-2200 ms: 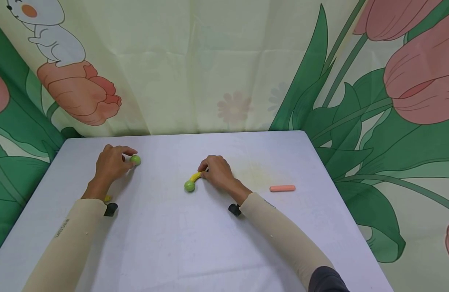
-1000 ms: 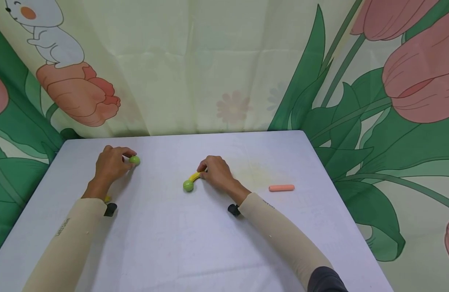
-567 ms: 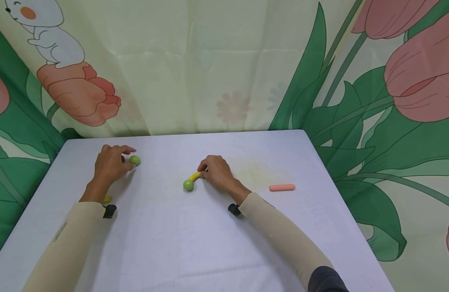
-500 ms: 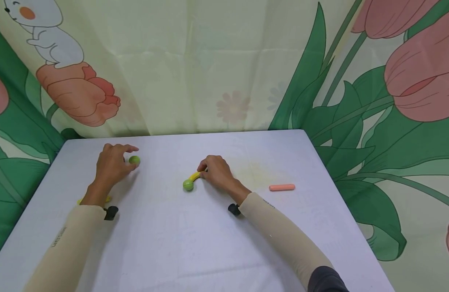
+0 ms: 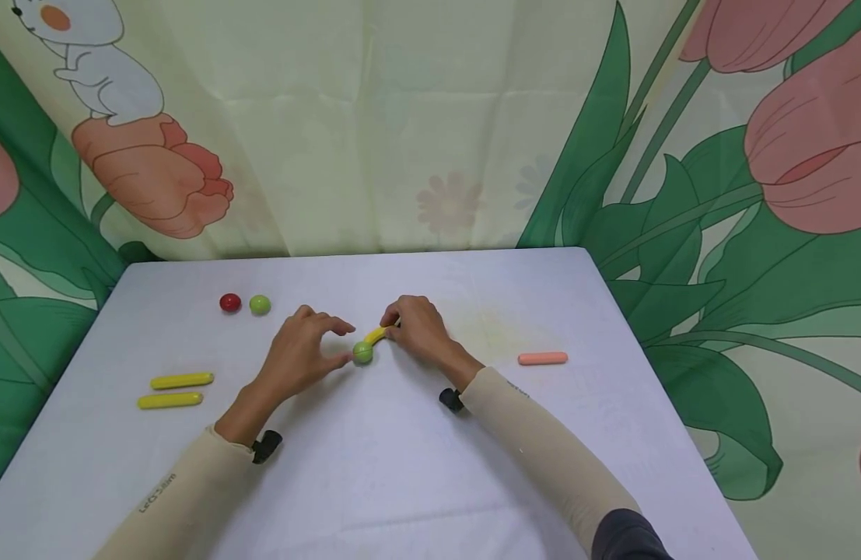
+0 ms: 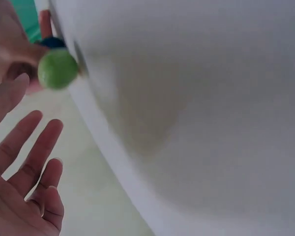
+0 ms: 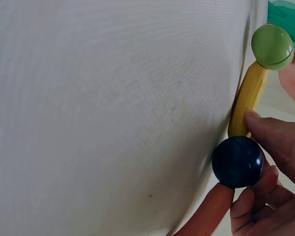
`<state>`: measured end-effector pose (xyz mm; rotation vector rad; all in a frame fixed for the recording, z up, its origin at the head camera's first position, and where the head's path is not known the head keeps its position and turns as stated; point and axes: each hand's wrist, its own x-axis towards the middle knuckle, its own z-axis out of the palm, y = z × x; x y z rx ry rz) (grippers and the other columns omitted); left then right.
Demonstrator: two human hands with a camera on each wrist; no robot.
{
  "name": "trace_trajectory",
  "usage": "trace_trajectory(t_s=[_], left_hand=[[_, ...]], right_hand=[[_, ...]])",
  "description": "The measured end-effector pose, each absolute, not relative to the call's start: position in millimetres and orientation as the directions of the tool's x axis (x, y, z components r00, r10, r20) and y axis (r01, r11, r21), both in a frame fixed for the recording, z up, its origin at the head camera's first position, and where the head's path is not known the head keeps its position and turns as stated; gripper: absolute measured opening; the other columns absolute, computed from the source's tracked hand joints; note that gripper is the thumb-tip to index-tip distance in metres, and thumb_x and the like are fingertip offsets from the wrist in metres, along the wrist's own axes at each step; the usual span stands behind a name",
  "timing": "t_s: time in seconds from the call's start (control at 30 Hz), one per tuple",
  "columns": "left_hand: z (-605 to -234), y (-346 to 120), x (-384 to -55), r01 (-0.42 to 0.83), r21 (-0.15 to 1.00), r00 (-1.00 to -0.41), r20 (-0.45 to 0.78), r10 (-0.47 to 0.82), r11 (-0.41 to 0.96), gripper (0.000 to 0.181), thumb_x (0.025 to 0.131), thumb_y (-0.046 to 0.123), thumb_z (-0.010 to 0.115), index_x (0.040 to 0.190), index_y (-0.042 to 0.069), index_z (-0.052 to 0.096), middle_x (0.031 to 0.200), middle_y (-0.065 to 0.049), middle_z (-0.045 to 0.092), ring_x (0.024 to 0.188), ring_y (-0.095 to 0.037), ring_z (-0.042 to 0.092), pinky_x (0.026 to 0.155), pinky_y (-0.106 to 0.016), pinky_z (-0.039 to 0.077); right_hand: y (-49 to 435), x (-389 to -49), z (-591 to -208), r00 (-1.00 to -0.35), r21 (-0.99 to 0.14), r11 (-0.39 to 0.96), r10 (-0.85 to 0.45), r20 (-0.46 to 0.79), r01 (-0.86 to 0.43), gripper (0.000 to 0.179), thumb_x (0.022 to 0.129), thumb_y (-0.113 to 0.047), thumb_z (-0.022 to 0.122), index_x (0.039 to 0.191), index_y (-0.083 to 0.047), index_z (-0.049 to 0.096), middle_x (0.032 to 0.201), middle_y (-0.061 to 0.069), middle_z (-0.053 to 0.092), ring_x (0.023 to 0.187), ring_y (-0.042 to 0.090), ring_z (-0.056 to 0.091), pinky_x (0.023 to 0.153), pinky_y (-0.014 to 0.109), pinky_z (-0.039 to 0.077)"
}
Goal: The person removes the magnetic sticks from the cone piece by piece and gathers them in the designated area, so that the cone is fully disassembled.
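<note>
My right hand (image 5: 421, 330) pinches a joined chain of balls and rods. In the right wrist view, its thumb lies on the curved yellow rod (image 7: 248, 98) and its fingers sit by the dark blue ball (image 7: 237, 162). A green ball (image 7: 272, 46) caps the yellow rod; a curved orange-red rod (image 7: 206, 214) joins the blue ball's other side. In the head view, the hand hides the blue ball and orange-red rod. My left hand (image 5: 300, 354) is spread just left of the chain's green ball, thumb tip close to it; whether they touch is unclear.
A red ball (image 5: 230, 302) and a loose green ball (image 5: 260, 304) lie at the back left of the white table (image 5: 402, 467). Two straight yellow rods (image 5: 181, 380) lie nearer at left. A salmon-pink rod (image 5: 542, 358) lies to the right.
My left hand has left the loose green ball and moved right to the chain's green ball. The red ball and both yellow rods are now uncovered. My right hand has stayed put.
</note>
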<state>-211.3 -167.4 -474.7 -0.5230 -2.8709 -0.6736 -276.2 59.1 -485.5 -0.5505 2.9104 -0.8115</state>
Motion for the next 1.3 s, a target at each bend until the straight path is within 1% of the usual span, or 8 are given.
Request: trace_trajectory(t_s=[0.2, 0.37, 0.47, 0.57, 0.7, 0.87, 1.07, 1.3], left_hand=[[-484, -151, -213, 0.386, 0.408, -0.922, 0.213, 0.324, 0.828, 0.039, 0.08, 0.029, 0.095, 0.114, 0.015, 0.081, 0.103, -0.002, 0.08, 0.098, -0.023, 0.054, 0.084, -0.041, 0.045], [-489, -146, -218, 0.386, 0.409, -0.922, 0.203, 0.33, 0.827, 0.035, 0.078, 0.03, 0.096, 0.108, 0.016, 0.081, 0.093, 0.001, 0.078, 0.095, -0.022, 0.055, 0.082, -0.041, 0.045], [-491, -145, -219, 0.374, 0.421, -0.927, 0.188, 0.324, 0.826, 0.032, 0.078, 0.028, 0.096, 0.104, 0.017, 0.08, 0.09, 0.003, 0.077, 0.094, -0.022, 0.056, 0.081, -0.04, 0.045], [-491, -147, -219, 0.351, 0.449, -0.936, 0.156, 0.315, 0.822, 0.029, 0.08, 0.024, 0.094, 0.104, 0.017, 0.08, 0.093, 0.003, 0.078, 0.094, -0.021, 0.055, 0.081, -0.038, 0.045], [-490, -153, -216, 0.313, 0.502, -0.948, 0.11, 0.299, 0.806, 0.029, 0.083, 0.02, 0.091, 0.11, 0.016, 0.081, 0.103, 0.001, 0.08, 0.095, -0.02, 0.053, 0.079, -0.034, 0.044], [-488, -167, -212, 0.265, 0.538, -0.961, 0.081, 0.264, 0.8, 0.03, 0.086, 0.018, 0.089, 0.115, 0.017, 0.08, 0.111, -0.001, 0.078, 0.1, -0.022, 0.056, 0.081, -0.035, 0.046], [-484, -184, -209, 0.251, 0.55, -0.966, 0.092, 0.242, 0.796, 0.032, 0.088, 0.014, 0.086, 0.119, 0.016, 0.079, 0.112, -0.002, 0.077, 0.105, -0.026, 0.059, 0.083, -0.037, 0.047], [-478, -207, -208, 0.271, 0.538, -0.962, 0.161, 0.218, 0.798, 0.032, 0.088, 0.012, 0.085, 0.119, 0.013, 0.079, 0.114, -0.007, 0.08, 0.104, -0.03, 0.061, 0.083, -0.04, 0.047]], right_hand=[[59, -277, -486, -0.929, -0.521, 0.787, -0.368, 0.034, -0.33, 0.008, 0.091, -0.012, 0.084, 0.096, -0.019, 0.084, 0.099, -0.003, 0.076, 0.097, 0.015, 0.067, 0.086, 0.032, 0.053], [58, -277, -486, -0.927, -0.513, 0.788, -0.371, 0.044, -0.34, 0.008, 0.091, -0.012, 0.084, 0.095, -0.019, 0.085, 0.098, -0.003, 0.076, 0.097, 0.015, 0.068, 0.086, 0.033, 0.053], [58, -277, -486, -0.928, -0.515, 0.788, -0.37, 0.044, -0.339, 0.009, 0.091, -0.012, 0.084, 0.095, -0.019, 0.085, 0.098, -0.003, 0.076, 0.096, 0.015, 0.068, 0.086, 0.033, 0.053], [57, -277, -485, -0.928, -0.521, 0.785, -0.371, 0.042, -0.337, 0.009, 0.091, -0.012, 0.084, 0.096, -0.019, 0.085, 0.098, -0.003, 0.076, 0.097, 0.015, 0.068, 0.086, 0.033, 0.053], [57, -278, -485, -0.929, -0.516, 0.788, -0.369, 0.043, -0.336, 0.009, 0.091, -0.012, 0.084, 0.097, -0.019, 0.085, 0.098, -0.004, 0.076, 0.097, 0.015, 0.068, 0.087, 0.034, 0.054], [58, -280, -485, -0.93, -0.503, 0.797, -0.366, 0.036, -0.333, 0.009, 0.092, -0.013, 0.084, 0.097, -0.019, 0.085, 0.097, -0.005, 0.076, 0.096, 0.014, 0.068, 0.087, 0.032, 0.054], [58, -278, -487, -0.935, -0.515, 0.796, -0.352, 0.037, -0.32, 0.008, 0.092, -0.012, 0.083, 0.097, -0.018, 0.084, 0.097, -0.003, 0.076, 0.096, 0.015, 0.067, 0.087, 0.033, 0.054], [59, -276, -490, -0.935, -0.514, 0.794, -0.352, 0.045, -0.324, 0.009, 0.092, -0.012, 0.083, 0.098, -0.018, 0.084, 0.099, -0.004, 0.075, 0.099, 0.016, 0.068, 0.09, 0.034, 0.054]])
